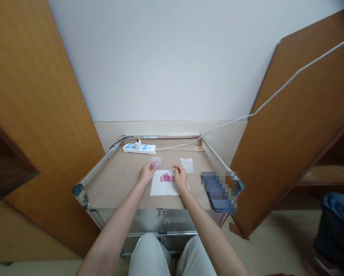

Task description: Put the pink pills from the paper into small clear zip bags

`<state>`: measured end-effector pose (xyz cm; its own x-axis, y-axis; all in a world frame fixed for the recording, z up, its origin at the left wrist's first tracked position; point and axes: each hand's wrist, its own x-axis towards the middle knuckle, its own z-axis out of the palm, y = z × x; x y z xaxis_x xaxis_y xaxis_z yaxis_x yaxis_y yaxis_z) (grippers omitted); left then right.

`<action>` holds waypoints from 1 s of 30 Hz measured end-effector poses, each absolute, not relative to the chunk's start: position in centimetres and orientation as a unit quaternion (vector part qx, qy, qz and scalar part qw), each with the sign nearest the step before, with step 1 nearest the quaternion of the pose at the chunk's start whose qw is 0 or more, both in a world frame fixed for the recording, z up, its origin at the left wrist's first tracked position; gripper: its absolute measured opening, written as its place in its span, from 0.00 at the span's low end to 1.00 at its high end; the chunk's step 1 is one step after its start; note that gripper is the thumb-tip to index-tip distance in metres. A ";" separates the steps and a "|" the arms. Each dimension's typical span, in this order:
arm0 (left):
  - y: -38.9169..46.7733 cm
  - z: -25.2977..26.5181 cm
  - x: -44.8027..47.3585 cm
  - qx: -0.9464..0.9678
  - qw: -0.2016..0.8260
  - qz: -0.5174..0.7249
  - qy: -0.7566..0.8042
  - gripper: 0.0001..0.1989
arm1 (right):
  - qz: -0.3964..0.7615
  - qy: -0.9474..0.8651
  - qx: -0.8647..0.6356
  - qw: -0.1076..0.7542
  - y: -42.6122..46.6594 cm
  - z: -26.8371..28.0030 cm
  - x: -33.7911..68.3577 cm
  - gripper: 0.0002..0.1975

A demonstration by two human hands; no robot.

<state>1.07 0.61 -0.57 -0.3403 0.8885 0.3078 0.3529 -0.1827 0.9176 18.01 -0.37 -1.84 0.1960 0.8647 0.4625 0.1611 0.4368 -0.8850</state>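
Note:
On the cardboard-covered cart top, a white sheet of paper bears a cluster of small round pink pieces. My left hand is at the sheet's upper left corner, its fingers closed on the near edge of a small clear plastic bag with some pink in it. Over the sheet's right side is my right hand, thumb and fingers drawn together; whether a pink piece is between them is too small to tell. A second clear bag lies flat just beyond my right hand.
A white power strip with a plug stands at the back left; its white cable runs off to the right. A dark blurred-out object lies at the right edge. Metal rails border the cart. Another person's leg shows at lower right.

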 end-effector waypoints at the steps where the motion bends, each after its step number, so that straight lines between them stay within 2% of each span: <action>1: 0.8 -0.6 1.0 0.526 0.239 0.553 0.600 0.10 | 0.277 -0.570 -0.453 0.627 -0.4 -1.8 18.0 0.11; 10: 1.9 -1.0 0.2 0.500 0.243 0.543 0.630 0.04 | 0.252 -0.593 -0.452 0.616 -0.2 -2.0 18.1 0.11; 30: 3.5 0.7 -1.6 0.459 0.274 0.604 0.591 0.06 | 0.260 -0.592 -0.448 0.618 -0.3 -2.0 18.1 0.11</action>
